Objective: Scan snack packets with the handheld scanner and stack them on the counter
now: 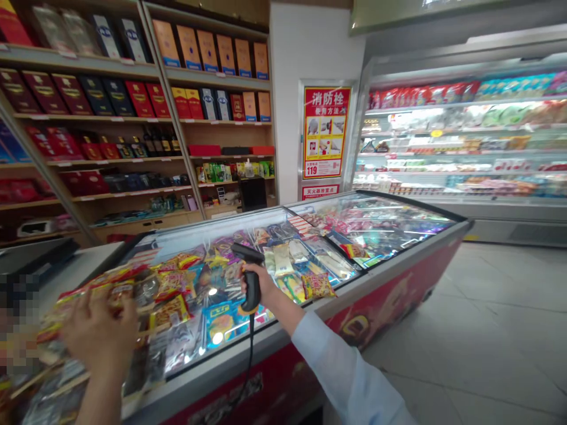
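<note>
My right hand (266,286) is wrapped round the grip of a black handheld barcode scanner (251,295). The scanner's head points up and left above the freezer's glass top, and a cable hangs from its grip. At the left, my left hand (100,330) lies over red-and-yellow snack packets (73,300), fingers bent and apart; slight blur hides how firmly it touches them. More snack packets (172,284) lie on the glass just right of that hand. Farther right, a yellow-and-red packet (318,285) rests near the freezer's front edge, beside a yellow-green packet (291,287).
The long chest freezer (354,319) with red sides stretches away to the right. Shelves of boxed goods (206,50) stand behind it. A lit display fridge (465,165) is at the back right, with tiled floor (500,295) before it. Part of the left edge is pixelated.
</note>
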### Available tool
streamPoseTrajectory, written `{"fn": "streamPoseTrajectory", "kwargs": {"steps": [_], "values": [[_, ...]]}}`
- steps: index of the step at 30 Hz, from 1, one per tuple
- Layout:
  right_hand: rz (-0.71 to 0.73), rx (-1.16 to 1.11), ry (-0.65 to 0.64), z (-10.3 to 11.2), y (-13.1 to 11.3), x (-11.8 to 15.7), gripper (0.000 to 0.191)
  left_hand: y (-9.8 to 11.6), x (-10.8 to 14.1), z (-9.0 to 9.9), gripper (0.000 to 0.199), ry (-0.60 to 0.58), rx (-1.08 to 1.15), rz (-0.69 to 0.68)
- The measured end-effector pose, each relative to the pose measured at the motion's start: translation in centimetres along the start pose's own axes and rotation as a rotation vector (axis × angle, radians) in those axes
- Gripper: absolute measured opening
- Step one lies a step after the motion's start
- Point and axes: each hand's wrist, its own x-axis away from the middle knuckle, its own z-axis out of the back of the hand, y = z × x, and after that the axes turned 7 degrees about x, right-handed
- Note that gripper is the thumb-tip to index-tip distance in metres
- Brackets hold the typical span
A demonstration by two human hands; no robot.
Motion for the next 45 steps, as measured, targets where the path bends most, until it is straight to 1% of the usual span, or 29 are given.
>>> {"fn": "streamPoseTrajectory", "kwargs": {"steps": [2, 4, 7, 8, 9, 12, 13, 14, 15, 16, 18, 20, 22, 24, 26, 28, 30, 32, 34, 36, 37, 38, 40, 41, 42, 43, 44, 45], "values": [[0.051, -0.037, 0.042, 2.0, -1.8, 1.0, 0.014, 3.1, 1.1, -2.1, 0.048, 0.030, 0.089, -0.113], [0.090, -0.047, 0.081, 3.8, -3.6, 2.0, 0.015, 6.6, 2.5, -4.9, 0.046, -0.068, 0.178, -0.235], [0.155, -0.026, 0.153, 6.6, -6.7, 3.7, 0.017, 12.3, 5.2, -9.5, 0.047, -0.329, 0.297, -0.368], [0.183, -0.017, 0.183, 7.6, -7.9, 4.3, 0.016, 14.1, 6.3, -10.9, 0.048, -0.441, 0.348, -0.412], [0.210, -0.007, 0.215, 8.6, -9.1, 4.9, 0.016, 15.9, 7.5, -12.1, 0.049, -0.577, 0.406, -0.471], [0.279, 0.021, 0.320, 12.3, -12.7, 6.6, 0.016, 20.4, 10.6, -15.1, 0.047, -0.963, 0.568, -0.639], [0.290, 0.031, 0.349, 13.6, -13.8, 7.1, 0.016, 21.5, 11.5, -15.8, 0.049, -1.068, 0.599, -0.701], [0.298, 0.044, 0.374, 15.0, -14.6, 7.6, 0.017, 22.5, 12.2, -16.5, 0.053, -1.143, 0.607, -0.747], [0.315, 0.047, 0.391, 16.4, -15.3, 8.1, 0.019, 23.2, 12.8, -17.2, 0.059, -1.190, 0.599, -0.774], [0.333, 0.049, 0.415, 17.7, -15.8, 8.5, 0.020, 23.9, 13.2, -17.8, 0.065, -1.213, 0.579, -0.789], [0.350, 0.060, 0.453, 20.1, -16.1, 9.0, 0.022, 24.9, 13.6, -19.1, 0.072, -1.206, 0.527, -0.793], [0.332, 0.064, 0.479, 21.8, -15.7, 9.2, 0.023, 25.9, 13.6, -20.3, 0.069, -1.161, 0.464, -0.786], [0.292, 0.052, 0.497, 23.0, -15.0, 9.2, 0.024, 26.8, 13.4, -21.5, 0.057, -1.076, 0.381, -0.760], [0.264, 0.026, 0.518, 23.8, -14.2, 9.0, 0.024, 27.5, 13.3, -22.6, 0.044, -0.986, 0.307, -0.711], [0.248, 0.002, 0.528, 24.2, -13.6, 8.8, 0.023, 27.8, 13.4, -23.4, 0.039, -0.919, 0.263, -0.663], [0.238, -0.007, 0.523, 24.4, -13.3, 8.7, 0.022, 27.7, 13.8, -23.8, 0.044, -0.877, 0.229, -0.625], [0.230, -0.005, 0.506, 24.4, -13.2, 8.8, 0.022, 27.5, 14.1, -23.8, 0.057, -0.846, 0.180, -0.586], [0.231, -0.003, 0.492, 24.3, -13.3, 8.9, 0.021, 27.4, 14.2, -23.7, 0.064, -0.848, 0.152, -0.523], [0.229, -0.003, 0.479, 24.0, -13.4, 9.2, 0.021, 27.4, 13.8, -23.6, 0.065, -0.869, 0.209, -0.422], [0.221, 0.007, 0.455, 23.7, -13.5, 9.4, 0.020, 27.5, 13.2, -23.9, 0.063, -0.880, 0.409, -0.250], [0.215, 0.015, 0.434, 23.6, -13.5, 9.6, 0.019, 27.6, 12.8, -24.1, 0.060, -0.881, 0.570, -0.124], [0.205, 0.026, 0.409, 23.5, -13.5, 9.7, 0.019, 27.6, 12.4, -24.4, 0.056, -0.882, 0.763, 0.032], [0.167, 0.059, 0.348, 23.4, -13.4, 10.0, 0.020, 27.6, 11.8, -25.1, 0.050, -0.912, 1.170, 0.399], [0.143, 0.082, 0.316, 23.4, -13.4, 10.1, 0.020, 27.6, 11.6, -25.4, 0.049, -0.934, 1.339, 0.575], [0.118, 0.108, 0.282, 23.4, -13.4, 10.2, 0.021, 27.5, 11.5, -25.6, 0.048, -0.951, 1.467, 0.720], [0.096, 0.133, 0.249, 23.3, -13.4, 10.3, 0.022, 27.5, 11.4, -25.8, 0.049, -0.957, 1.549, 0.826], [0.080, 0.151, 0.222, 23.3, -13.4, 10.4, 0.023, 27.5, 11.4, -25.9, 0.048, -0.952, 1.593, 0.894], [0.071, 0.162, 0.201, 23.2, -13.4, 10.4, 0.024, 27.5, 11.4, -25.9, 0.047, -0.933, 1.613, 0.934]]}}
